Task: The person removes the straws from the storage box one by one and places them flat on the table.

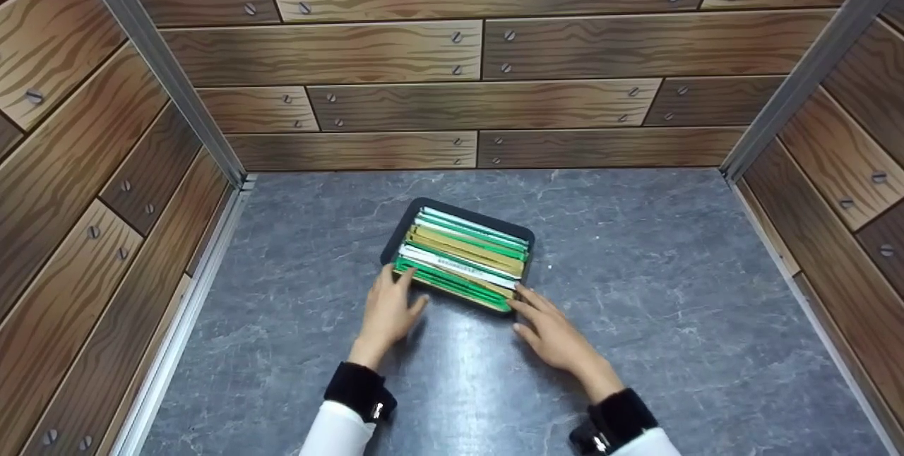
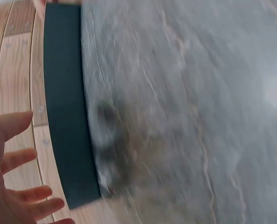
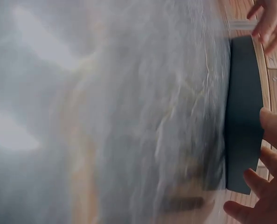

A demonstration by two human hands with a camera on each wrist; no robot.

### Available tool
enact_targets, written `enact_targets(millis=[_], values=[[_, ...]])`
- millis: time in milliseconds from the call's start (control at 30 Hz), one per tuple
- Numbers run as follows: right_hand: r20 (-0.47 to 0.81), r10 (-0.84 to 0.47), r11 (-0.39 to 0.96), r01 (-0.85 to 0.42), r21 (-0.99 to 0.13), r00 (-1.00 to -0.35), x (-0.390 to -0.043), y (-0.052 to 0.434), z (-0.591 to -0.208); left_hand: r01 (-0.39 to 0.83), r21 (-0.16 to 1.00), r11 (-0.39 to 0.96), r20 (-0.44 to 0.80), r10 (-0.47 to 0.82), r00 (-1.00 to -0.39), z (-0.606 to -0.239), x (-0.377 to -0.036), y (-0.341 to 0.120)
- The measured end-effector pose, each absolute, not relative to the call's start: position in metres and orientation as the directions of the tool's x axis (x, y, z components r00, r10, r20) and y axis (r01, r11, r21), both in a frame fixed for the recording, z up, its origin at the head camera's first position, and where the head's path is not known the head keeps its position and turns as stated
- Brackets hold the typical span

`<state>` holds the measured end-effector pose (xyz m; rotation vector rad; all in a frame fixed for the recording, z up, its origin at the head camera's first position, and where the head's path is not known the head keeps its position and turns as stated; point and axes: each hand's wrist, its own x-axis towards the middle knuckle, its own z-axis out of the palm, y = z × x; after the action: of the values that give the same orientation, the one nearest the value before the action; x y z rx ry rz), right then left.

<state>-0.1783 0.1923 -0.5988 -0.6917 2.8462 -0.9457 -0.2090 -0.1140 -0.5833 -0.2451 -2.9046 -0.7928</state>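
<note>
A dark rectangular tray [image 1: 531, 244] sits on the grey stone-patterned tabletop, packed with several flat green, white and tan packets [image 1: 462, 255] lying side by side. My left hand [image 1: 392, 301] lies open at the tray's near-left corner, fingers spread. My right hand [image 1: 540, 315] is open at the near-right corner, its index fingertip at the tray's edge. Whether either hand presses the tray I cannot tell. In the left wrist view the tray's dark side wall [image 2: 66, 107] stands beside my left hand [image 2: 22, 191]. The right wrist view shows the same dark side wall [image 3: 243, 112] beside my right hand [image 3: 269, 182].
Wood-plank patterned walls [image 1: 452, 89] close in the tabletop [image 1: 635, 301] at the back and on both sides, with metal corner posts [image 1: 162, 68]. Bare grey surface lies left, right and in front of the tray.
</note>
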Motion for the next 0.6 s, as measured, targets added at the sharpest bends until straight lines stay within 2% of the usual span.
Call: enact_targets(millis=[100,233,433,600], values=[[0.049,-0.422,0.705,-0.362,-0.610,-0.905,-0.171,0.201,-0.596,0.140,0.490,0.861,0.179,0.058,-0.982,-0.582,-0.211,-0.118],[0.004,-0.408,0.737,-0.332,-0.589,-0.913,-0.155,0.202,-0.592,0.080,0.497,0.864,0.179,-0.012,-0.984,-0.584,-0.209,-0.114],[-0.033,-0.443,0.764,-0.358,-0.537,-0.896,-0.127,0.193,-0.588,-0.018,0.471,0.882,0.062,-0.054,-0.997,-0.579,-0.196,-0.095],[-0.070,-0.478,0.770,-0.380,-0.513,-0.875,-0.110,0.185,-0.583,-0.050,0.458,0.888,-0.037,-0.037,-0.999,-0.576,-0.179,-0.074]])
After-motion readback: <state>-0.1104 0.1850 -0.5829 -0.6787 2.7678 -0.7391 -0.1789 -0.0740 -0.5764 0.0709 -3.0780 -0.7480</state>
